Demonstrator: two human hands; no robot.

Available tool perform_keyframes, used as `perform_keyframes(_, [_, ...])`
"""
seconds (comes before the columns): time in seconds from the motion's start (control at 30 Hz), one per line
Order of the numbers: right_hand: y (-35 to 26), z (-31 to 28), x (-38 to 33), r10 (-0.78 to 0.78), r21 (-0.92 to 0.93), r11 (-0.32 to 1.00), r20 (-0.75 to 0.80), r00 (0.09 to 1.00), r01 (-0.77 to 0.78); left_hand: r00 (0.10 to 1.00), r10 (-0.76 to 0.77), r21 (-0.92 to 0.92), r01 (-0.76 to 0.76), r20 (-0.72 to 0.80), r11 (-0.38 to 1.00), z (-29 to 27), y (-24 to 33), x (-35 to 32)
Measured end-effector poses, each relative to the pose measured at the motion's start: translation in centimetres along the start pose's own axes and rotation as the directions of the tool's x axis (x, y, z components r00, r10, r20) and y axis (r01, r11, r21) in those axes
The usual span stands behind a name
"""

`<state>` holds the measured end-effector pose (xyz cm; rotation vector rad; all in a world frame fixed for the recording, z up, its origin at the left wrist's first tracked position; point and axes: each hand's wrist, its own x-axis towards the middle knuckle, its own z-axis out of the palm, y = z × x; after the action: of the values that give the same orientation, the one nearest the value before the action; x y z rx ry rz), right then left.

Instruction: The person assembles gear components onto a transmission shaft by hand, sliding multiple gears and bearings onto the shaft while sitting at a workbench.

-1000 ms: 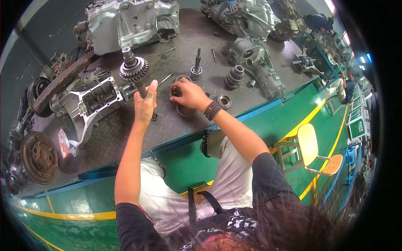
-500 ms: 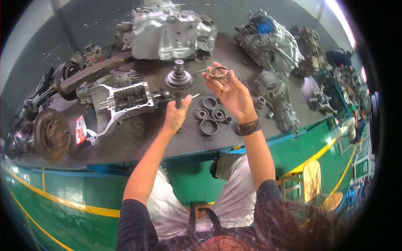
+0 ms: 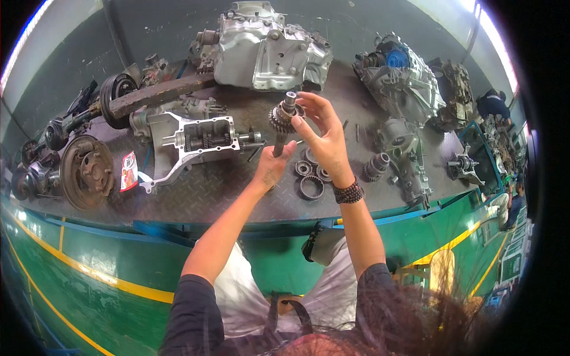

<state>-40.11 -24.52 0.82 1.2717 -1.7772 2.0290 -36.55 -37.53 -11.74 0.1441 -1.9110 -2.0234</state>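
Note:
My left hand [image 3: 273, 170] is closed round the lower part of a metal gear shaft [image 3: 284, 117], holding it nearly upright above the bench. A toothed gear sits near the shaft's top end. My right hand [image 3: 328, 142] curls its fingers and thumb at that gear, on a brass-coloured synchronizer ring [image 3: 301, 111] that is mostly hidden behind the fingers. Whether the ring is seated around the shaft or only beside it, I cannot tell. Below my right hand, several loose gears and rings lie on the bench, among them a toothed ring [image 3: 312, 197].
An opened gearbox housing [image 3: 169, 172] with gears inside lies left of my hands. A large silver transmission case [image 3: 243, 59] stands behind. To the right are a gear cluster [image 3: 376, 167] and another housing [image 3: 409, 160]. A rusty drum [image 3: 89, 172] sits far left.
My right hand has brought the synchronizer ring from the right to the top of the gear shaft, its open palm now curled in. The view has shifted, and the shaft leans slightly more.

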Motion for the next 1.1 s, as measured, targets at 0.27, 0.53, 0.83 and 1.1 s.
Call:
perform_keyframes(0.27, [-2.0, -1.1, 2.2, -0.061, -0.298, 0.944, 0.262, 0.963, 0.141, 1.000, -0.023, -0.004, 0.023, 0.019, 1.000, -0.3, 0.6, -0.2])
perform_keyframes(0.53, [-1.2, -1.9, 1.5, 0.189, -0.093, 0.982, 0.333, 0.924, -0.167, 1.000, -0.003, -0.008, 0.003, 0.000, 1.000, -0.2, 0.5, -0.3])
perform_keyframes(0.83, [0.4, -1.8, 0.6, 0.171, -0.022, 0.985, 0.309, 0.936, -0.173, 1.000, 0.014, 0.016, -0.014, 0.010, 1.000, -0.2, 0.2, -0.1])
perform_keyframes(1.1, [0.3, -1.5, 0.2, 0.196, 0.030, 0.976, 0.308, 0.931, -0.216, 0.999, -0.043, 0.007, 0.043, 0.017, 0.999, 0.0, 0.9, -0.4])
